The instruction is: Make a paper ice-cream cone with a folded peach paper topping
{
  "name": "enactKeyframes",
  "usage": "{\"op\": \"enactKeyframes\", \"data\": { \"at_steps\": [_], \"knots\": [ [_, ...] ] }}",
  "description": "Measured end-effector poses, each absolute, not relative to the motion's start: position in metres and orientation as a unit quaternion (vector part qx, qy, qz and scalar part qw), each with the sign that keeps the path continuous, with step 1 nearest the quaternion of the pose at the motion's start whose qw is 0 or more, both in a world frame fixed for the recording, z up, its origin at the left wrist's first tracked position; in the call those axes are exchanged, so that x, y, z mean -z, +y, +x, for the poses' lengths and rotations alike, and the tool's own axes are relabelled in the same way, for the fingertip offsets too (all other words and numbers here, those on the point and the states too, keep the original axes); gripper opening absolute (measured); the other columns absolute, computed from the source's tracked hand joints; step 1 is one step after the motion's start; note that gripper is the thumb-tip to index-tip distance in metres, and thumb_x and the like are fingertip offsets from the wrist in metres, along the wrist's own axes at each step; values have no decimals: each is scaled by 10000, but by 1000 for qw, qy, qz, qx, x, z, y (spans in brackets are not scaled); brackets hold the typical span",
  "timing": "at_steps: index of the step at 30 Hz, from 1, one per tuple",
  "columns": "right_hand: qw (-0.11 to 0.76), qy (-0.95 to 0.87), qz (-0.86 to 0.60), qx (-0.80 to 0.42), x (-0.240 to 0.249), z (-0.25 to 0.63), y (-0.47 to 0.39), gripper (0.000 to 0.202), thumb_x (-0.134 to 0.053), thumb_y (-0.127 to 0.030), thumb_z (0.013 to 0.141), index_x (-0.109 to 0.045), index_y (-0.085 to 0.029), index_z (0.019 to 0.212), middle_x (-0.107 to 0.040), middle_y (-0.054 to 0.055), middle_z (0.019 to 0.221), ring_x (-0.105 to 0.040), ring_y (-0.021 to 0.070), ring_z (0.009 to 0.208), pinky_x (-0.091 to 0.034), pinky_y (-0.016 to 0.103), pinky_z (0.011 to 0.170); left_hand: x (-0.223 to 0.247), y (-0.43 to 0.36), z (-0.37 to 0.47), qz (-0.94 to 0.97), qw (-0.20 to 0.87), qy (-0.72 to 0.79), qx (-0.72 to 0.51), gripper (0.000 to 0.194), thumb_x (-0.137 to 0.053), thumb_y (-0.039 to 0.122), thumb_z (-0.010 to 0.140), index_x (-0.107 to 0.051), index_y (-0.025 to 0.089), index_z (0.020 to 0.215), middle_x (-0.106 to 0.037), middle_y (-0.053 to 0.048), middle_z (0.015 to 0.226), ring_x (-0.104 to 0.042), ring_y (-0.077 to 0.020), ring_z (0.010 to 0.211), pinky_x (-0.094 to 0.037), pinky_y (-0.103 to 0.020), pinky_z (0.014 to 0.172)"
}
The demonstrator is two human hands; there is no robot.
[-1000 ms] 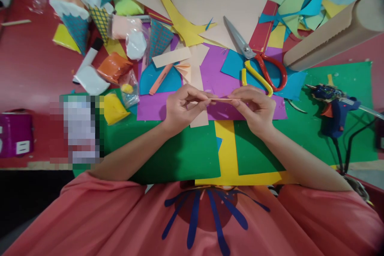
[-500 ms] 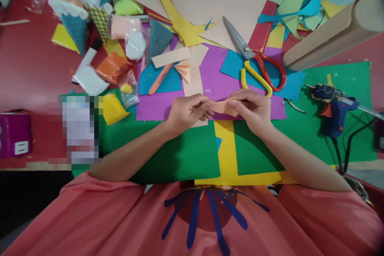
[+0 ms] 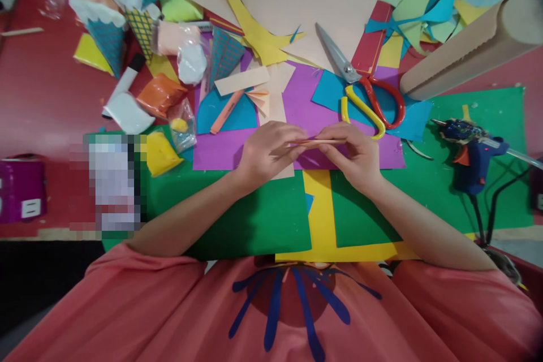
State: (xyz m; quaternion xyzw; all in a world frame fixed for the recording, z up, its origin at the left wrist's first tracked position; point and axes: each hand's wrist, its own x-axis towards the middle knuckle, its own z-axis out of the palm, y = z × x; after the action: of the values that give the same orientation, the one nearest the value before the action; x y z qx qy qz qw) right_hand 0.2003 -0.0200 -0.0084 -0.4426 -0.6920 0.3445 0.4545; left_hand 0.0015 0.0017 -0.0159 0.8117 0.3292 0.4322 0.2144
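A narrow peach paper strip [image 3: 324, 142] is stretched between my two hands, seen almost edge-on. My left hand [image 3: 269, 150] pinches its left end between thumb and fingers. At the other end my right hand [image 3: 355, 154] pinches it too, thumb underneath and fingers above. Beneath the hands lies a purple sheet [image 3: 303, 107] on top of green sheets [image 3: 254, 209]. Just beyond my left hand are a small pleated peach paper fan [image 3: 262, 103], an orange marker [image 3: 227, 113] and a flat peach strip [image 3: 241, 80]. Scissors [image 3: 375, 104] with red and yellow handles lie beyond my right hand.
A blue glue gun [image 3: 470, 164] with its cord lies at the right, below a large paper roll [image 3: 470, 48]. Paper cones [image 3: 104, 39] and bagged clay [image 3: 161, 95] crowd the upper left. Colored paper scraps [image 3: 428, 5] are heaped at the upper right.
The strip has turned from showing its flat face to nearly edge-on. Both hands have shifted slightly away from the body, still pinching it. Other things lie where they were.
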Motion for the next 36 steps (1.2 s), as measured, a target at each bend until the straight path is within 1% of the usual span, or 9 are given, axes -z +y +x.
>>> {"op": "enactKeyframes", "data": {
  "at_steps": [4, 8, 11, 17, 21, 24, 29, 33, 36],
  "knots": [
    [457, -721, -405, -328, 8, 201, -21, 123, -637, -271, 852, -673, -278, 969, -719, 16, 954, -665, 190, 946, -540, 387, 861, 15, 4, 1, 832, 179, 295, -435, 52, -617, 207, 862, -650, 212, 903, -746, 6, 853, -689, -111, 825, -513, -242, 758],
    [473, -669, -450, -356, 14, 203, -20, 459, -665, -486, 801, -540, -317, 1209, -600, 54, 1258, -568, 248, 1182, -496, 459, 988, 15, 5, 0, 824, 144, 309, -453, 52, -612, 203, 862, -651, 220, 893, -737, 15, 833, -679, -101, 796, -505, -238, 743],
    [465, -641, -448, -416, 19, 203, -19, 585, -608, -613, 789, -449, -334, 1278, -524, 60, 1344, -555, 245, 1207, -485, 462, 1019, 16, 4, -1, 825, 140, 315, -448, 59, -604, 229, 871, -653, 237, 903, -735, 28, 820, -677, -101, 799, -502, -242, 751],
    [441, -644, -422, -461, 17, 202, -19, 551, -623, -561, 804, -453, -291, 1253, -526, 82, 1332, -541, 246, 1219, -442, 468, 1064, 16, 1, 1, 834, 141, 311, -434, 93, -569, 243, 887, -642, 213, 838, -738, 22, 806, -688, -108, 780, -507, -245, 719],
    [452, -636, -421, -463, 15, 201, -18, 504, -632, -519, 816, -469, -288, 1233, -535, 73, 1312, -546, 236, 1201, -436, 456, 1066, 14, 1, 2, 829, 147, 289, -455, 36, -611, 182, 856, -643, 197, 863, -744, 9, 803, -693, -108, 781, -518, -226, 707],
    [442, -635, -432, -463, 15, 200, -19, 492, -625, -525, 817, -473, -296, 1225, -538, 62, 1302, -544, 234, 1194, -441, 457, 1059, 13, 1, 2, 829, 160, 282, -455, 61, -607, 165, 855, -646, 204, 881, -747, 14, 809, -699, -108, 791, -525, -224, 717],
    [437, -641, -435, -457, 13, 199, -19, 495, -635, -506, 816, -483, -278, 1229, -544, 71, 1280, -549, 233, 1173, -460, 440, 1039, 13, 1, 3, 838, 124, 275, -454, 46, -584, 206, 880, -628, 202, 865, -746, 16, 772, -701, -109, 744, -534, -221, 666],
    [415, -652, -444, -454, 11, 200, -19, 486, -637, -493, 817, -490, -272, 1225, -533, 79, 1305, -540, 231, 1189, -454, 431, 1052, 15, 0, 1, 848, 143, 303, -411, 156, -535, 280, 914, -662, 213, 855, -746, 13, 771, -701, -111, 766, -535, -235, 686],
    [411, -650, -444, -460, 11, 200, -19, 490, -636, -489, 818, -484, -276, 1232, -525, 79, 1317, -541, 233, 1198, -451, 433, 1062, 17, -2, 0, 847, 160, 307, -403, 169, -537, 302, 913, -672, 214, 863, -748, 9, 787, -702, -109, 786, -539, -230, 707]
  ]
}}
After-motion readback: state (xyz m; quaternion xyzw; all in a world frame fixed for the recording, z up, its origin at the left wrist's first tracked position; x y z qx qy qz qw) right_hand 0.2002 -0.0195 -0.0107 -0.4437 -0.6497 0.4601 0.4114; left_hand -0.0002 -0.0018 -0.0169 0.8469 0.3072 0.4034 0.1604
